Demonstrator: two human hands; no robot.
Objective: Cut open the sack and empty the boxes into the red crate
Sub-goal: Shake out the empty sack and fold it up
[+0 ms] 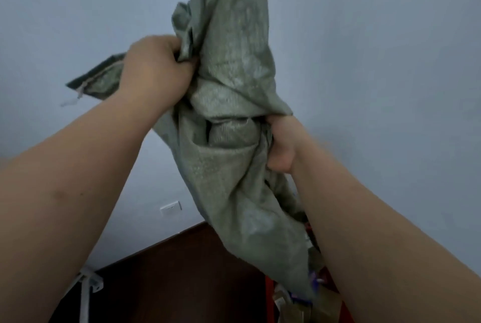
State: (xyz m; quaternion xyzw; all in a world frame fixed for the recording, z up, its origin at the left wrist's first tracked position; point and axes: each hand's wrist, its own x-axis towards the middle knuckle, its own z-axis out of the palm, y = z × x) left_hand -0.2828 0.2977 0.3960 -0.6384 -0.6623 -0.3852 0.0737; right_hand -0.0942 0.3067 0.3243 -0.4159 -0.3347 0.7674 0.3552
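While both hands (pixel 221 106) grip it, the grey-green sack (pixel 229 67) hangs crumpled, seemingly slack.

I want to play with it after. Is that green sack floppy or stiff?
Probably floppy: the sack bunches into deep folds where the left hand and right hand grip it. It looks light too, held high and hanging limp. The woven cloth might feel slippery.

- A plain indoor room, most likely in a home or a small storeroom; which of the two cannot be told.
- A bare, pale blue-grey painted wall (pixel 377 62) fills most of the view.
- A white wall socket (pixel 171 208) sits low on it.
- Dark reddish-brown floor (pixel 182 278) lies below.
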